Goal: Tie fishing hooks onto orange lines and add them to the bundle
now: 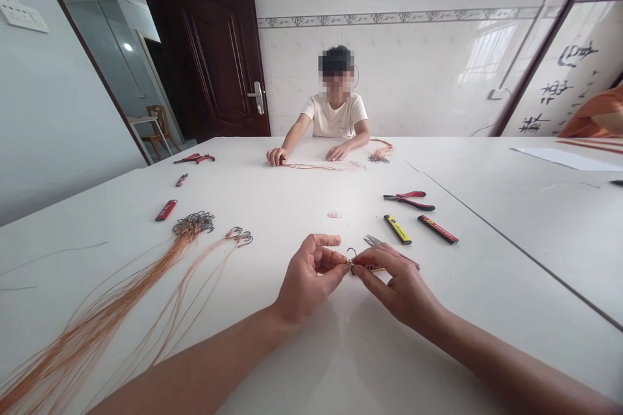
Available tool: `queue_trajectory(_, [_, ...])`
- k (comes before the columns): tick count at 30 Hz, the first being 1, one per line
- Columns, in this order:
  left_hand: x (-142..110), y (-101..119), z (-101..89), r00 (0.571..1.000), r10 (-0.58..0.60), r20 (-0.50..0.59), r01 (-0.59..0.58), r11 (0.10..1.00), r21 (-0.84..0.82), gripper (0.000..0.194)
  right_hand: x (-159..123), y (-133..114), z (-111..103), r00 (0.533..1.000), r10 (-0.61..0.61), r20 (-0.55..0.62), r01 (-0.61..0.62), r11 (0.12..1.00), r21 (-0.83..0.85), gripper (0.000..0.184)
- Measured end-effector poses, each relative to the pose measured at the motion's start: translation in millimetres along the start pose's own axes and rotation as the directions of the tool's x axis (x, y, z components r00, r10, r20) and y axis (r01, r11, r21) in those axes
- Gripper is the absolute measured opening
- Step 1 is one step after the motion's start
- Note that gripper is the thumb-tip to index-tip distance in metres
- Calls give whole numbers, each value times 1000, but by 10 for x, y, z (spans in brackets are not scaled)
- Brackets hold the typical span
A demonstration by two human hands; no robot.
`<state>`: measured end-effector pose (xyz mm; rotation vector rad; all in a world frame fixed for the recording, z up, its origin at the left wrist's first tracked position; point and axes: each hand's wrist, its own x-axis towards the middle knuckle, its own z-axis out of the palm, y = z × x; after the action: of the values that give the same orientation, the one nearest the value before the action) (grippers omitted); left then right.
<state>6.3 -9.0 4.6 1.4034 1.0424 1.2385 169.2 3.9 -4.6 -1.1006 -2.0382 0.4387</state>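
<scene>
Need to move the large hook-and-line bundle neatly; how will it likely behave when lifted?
The orange lines would probably flop and trail, being thin and loosely spread. The dark hooks look metallic, so that end may hang heavier. Their curved shapes overlap, so they could snag one another.

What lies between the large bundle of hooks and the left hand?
In the head view, a smaller group of hooks lies between the large bundle and the left hand.
</scene>
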Motion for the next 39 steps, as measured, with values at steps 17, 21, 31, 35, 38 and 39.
queue_trajectory(17, [-32, 24, 19, 998, 68, 16, -69, 995, 70, 29, -4, -30, -28, 945, 295, 139, -324, 898, 298, 21])
queue_trajectory(21, [-29, 14, 7, 994, 99, 38, -103, 986, 131, 30, -7, -59, -21, 940, 279, 195, -330, 887, 322, 22])
queue_trajectory(31, [-34, 10, 8, 991, 123, 46, -129, 979, 160, 30, -16, -58, -52, 952, 235, 193, -289, 897, 334, 18])
queue_trajectory(35, [-40, 22, 16, 993, 109, 55, -116, 982, 148, 29, -19, -51, -30, 965, 212, 151, -251, 912, 325, 16])
queue_trajectory(38, [-39, 28, 11, 994, 94, 53, -101, 982, 159, 27, -14, -57, -24, 982, 171, 78, -187, 924, 333, 16])
queue_trajectory(39, [-37, 25, 7, 994, 92, 54, -100, 982, 160, 27, -12, -59, -25, 986, 157, 56, -167, 930, 328, 16])
